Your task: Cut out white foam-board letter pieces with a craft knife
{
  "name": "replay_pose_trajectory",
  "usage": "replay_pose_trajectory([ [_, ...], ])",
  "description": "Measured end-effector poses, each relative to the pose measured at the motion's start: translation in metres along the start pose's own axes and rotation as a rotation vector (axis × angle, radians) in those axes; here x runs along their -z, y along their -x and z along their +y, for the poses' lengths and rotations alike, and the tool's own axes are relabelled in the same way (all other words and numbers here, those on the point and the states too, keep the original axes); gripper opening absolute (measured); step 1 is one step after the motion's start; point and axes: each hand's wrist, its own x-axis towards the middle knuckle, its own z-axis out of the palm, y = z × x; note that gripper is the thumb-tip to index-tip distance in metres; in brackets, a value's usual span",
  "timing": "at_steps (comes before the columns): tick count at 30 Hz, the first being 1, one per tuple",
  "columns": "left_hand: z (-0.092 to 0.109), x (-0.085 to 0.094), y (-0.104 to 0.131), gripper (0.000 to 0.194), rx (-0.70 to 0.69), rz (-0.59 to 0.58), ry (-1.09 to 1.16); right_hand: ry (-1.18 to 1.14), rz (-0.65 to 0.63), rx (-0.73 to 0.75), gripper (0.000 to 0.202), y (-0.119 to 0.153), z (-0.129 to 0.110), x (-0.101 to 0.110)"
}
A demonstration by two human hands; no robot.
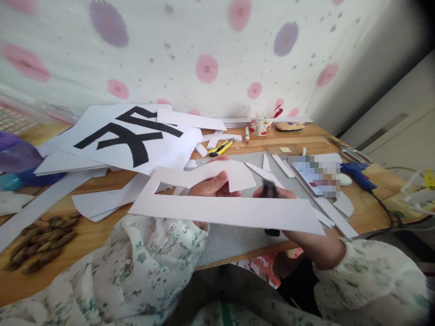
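My left hand [217, 184] is closed on a white cut-out board shape [220, 213], thumb on top and fingers beneath. The shape has a long straight bar, a notch at its left end and a curved arm. Behind its right part, my right hand [287, 194] grips a black tool [270, 189]. The tool is blurred and partly covered by the board, so its kind cannot be made out; its dark lower end shows below the bar. Both hands are above a grey cutting mat [220, 246]. Narrow white offcuts [263, 173] lie on the mat beyond them.
Printed sheets with black strokes [136, 136] lie back left, near a yellow utility knife [221, 147]. Dark brown pods [42, 242] are at left. A paper cup [261, 125] stands at the back; a phone [307, 177], scissors [351, 151] and a blue glue gun [358, 174] are at right.
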Motion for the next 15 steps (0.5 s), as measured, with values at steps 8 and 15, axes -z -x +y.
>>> replay_pose_trajectory([
  [8, -0.02, 0.018, -0.007, 0.063, 0.267, -0.322, -0.206, -0.538, 0.038, -0.247, 0.032, -0.008, 0.001, -0.007],
  [15, -0.024, 0.023, -0.01, 0.071, 0.568, -0.289, -0.351, -0.651, -0.003, -0.257, 0.023, -0.01, 0.002, -0.014],
])
